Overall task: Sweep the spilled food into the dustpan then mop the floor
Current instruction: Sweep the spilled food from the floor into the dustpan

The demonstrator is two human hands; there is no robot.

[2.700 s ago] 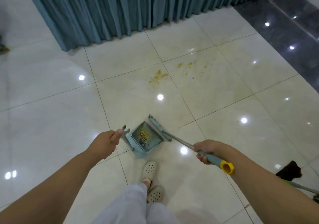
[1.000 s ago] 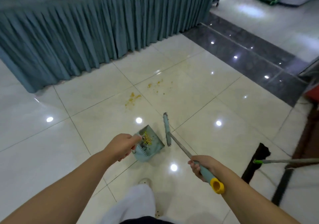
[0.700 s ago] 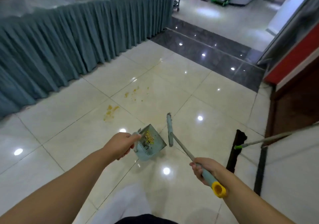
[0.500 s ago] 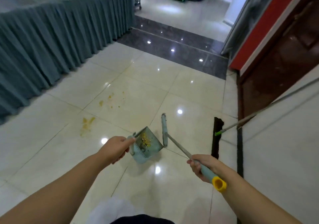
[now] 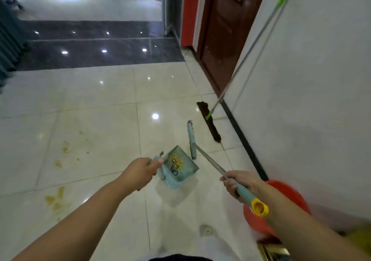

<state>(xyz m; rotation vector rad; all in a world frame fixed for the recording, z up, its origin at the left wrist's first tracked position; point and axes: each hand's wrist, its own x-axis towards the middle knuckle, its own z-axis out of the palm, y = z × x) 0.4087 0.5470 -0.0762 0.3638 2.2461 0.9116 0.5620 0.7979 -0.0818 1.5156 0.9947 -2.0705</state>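
Note:
My left hand (image 5: pixel 140 173) grips the handle of a teal dustpan (image 5: pixel 185 172), held just above the floor with yellow food scraps (image 5: pixel 177 161) inside it. My right hand (image 5: pixel 240 182) is closed around the teal, yellow-capped handle of a broom, whose narrow teal head (image 5: pixel 191 139) hangs just right of the dustpan. Yellowish food smears (image 5: pixel 57 197) stay on the cream tiles at the left. A mop with a dark head (image 5: pixel 209 122) and a green-and-silver pole (image 5: pixel 255 41) leans against the white wall at the right.
A red bucket (image 5: pixel 289 195) stands by the wall under my right forearm. A dark wooden door (image 5: pixel 222 29) with red trim is ahead on the right. A dark tile strip (image 5: pixel 96 45) crosses the floor ahead. The teal table skirt (image 5: pixel 9 45) shows at the far left.
The view has swung right from the table skirt and spill toward the wall, mop and door. Both hands carried the lifted dustpan and broom along; a red bucket has come into view.

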